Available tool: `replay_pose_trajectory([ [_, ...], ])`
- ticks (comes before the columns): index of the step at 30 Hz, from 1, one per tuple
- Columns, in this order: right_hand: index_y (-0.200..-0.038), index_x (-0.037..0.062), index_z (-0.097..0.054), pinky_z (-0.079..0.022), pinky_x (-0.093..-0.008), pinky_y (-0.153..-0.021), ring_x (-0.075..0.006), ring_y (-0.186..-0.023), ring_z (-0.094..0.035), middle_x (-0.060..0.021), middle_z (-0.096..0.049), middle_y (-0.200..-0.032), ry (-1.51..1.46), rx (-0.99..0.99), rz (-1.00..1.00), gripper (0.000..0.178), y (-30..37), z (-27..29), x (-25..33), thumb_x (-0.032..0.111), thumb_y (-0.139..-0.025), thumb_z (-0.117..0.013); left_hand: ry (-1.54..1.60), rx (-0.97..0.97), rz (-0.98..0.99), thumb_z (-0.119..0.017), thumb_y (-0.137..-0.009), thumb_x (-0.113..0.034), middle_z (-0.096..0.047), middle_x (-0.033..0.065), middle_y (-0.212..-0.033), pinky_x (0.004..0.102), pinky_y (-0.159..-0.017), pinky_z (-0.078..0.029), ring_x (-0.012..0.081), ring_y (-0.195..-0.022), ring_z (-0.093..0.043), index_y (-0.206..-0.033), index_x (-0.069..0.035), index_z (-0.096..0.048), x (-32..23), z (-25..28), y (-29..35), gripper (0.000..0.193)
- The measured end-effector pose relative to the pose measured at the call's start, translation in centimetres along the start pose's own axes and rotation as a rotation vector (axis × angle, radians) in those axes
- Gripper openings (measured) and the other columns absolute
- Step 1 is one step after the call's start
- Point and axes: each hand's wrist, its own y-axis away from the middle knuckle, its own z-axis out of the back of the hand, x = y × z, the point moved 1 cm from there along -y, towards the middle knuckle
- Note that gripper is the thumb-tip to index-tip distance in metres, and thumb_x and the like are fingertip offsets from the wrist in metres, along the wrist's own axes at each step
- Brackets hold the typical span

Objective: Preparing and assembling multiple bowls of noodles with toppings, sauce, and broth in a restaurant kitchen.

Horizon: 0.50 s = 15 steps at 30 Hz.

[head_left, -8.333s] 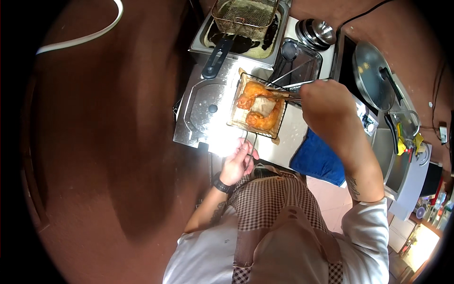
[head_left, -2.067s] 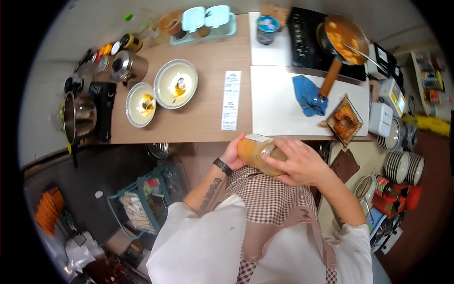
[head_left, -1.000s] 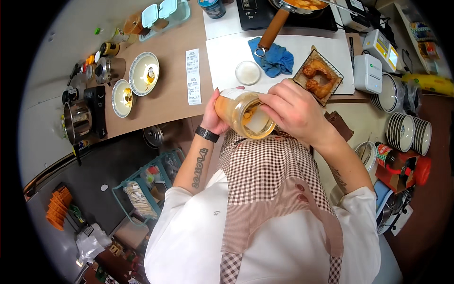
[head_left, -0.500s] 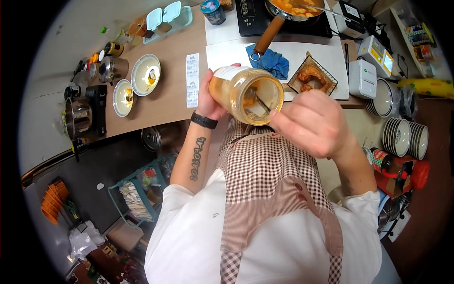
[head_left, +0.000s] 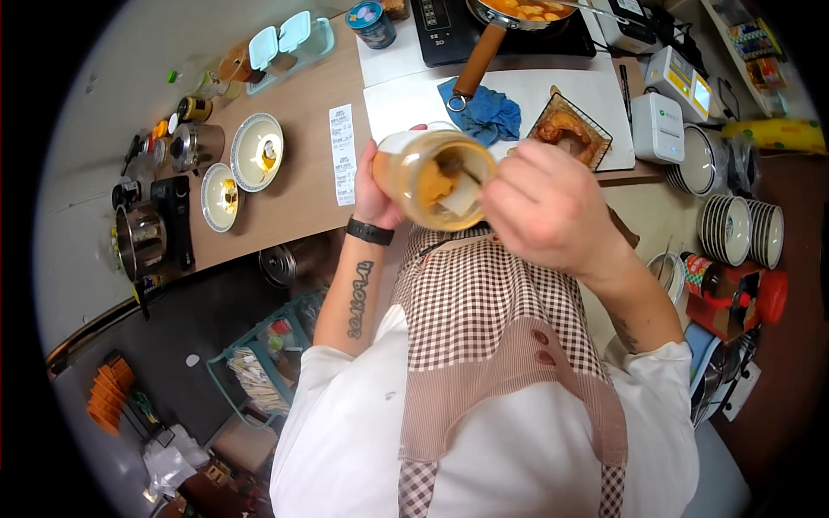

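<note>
Tilted on its side, a wide glass jar (head_left: 404,169) with a pale label rests in my left hand (head_left: 372,192), its mouth facing right and toward me. My fingers are wrapped round its far end. Inside lies a clump of orange-yellow paste (head_left: 434,185), and some is smeared on the glass. My right hand (head_left: 553,207) is closed at the jar's mouth, pinching the thin handle of a spoon (head_left: 471,178) that reaches inside. The spoon's bowl is not clearly visible.
Two patterned bowls (head_left: 235,160) with yellow and dark dabs stand left of a paper receipt (head_left: 342,155). Beyond the jar are a blue cloth (head_left: 485,114), a wire basket (head_left: 596,151) of fried food and a pan's brown handle (head_left: 480,60) overhanging the hob (head_left: 440,43).
My right hand has shifted slightly left, closer over the jar's mouth. A clump of paste now shows inside near the opening, where mostly bare glass and the spoon handle showed before.
</note>
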Motion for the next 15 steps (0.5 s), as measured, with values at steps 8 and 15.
replay_pose_trajectory([
  [8,-0.069,0.0064,-0.055,-0.041,-0.0311,-0.056,-0.0193,-0.067,-0.052,-0.0035,-0.047,-0.068,0.064,-0.080,0.078,0.012,-2.7,2.1,2.0,0.016,-0.065,-0.060,0.167,0.174,0.010,-0.044,-0.095,-0.065,-0.059,0.0204,-0.128,0.0487,-0.097,-0.055,0.0348,-0.118,-0.060,-0.152,-0.004,-0.030,3.2,-0.4,-1.6,0.084],
  [15,-0.072,0.0024,-0.058,-0.032,-0.0303,-0.048,-0.0182,-0.056,-0.044,-0.0038,-0.044,-0.068,0.137,-0.071,0.152,0.015,-4.9,3.1,3.8,0.005,-0.064,-0.070,0.310,0.343,-0.027,-0.043,-0.095,-0.066,-0.047,0.0317,-0.137,0.0522,-0.094,-0.056,0.0415,-0.120,-0.057,-0.152,-0.014,-0.031,0.9,-1.8,-4.3,0.078],
])
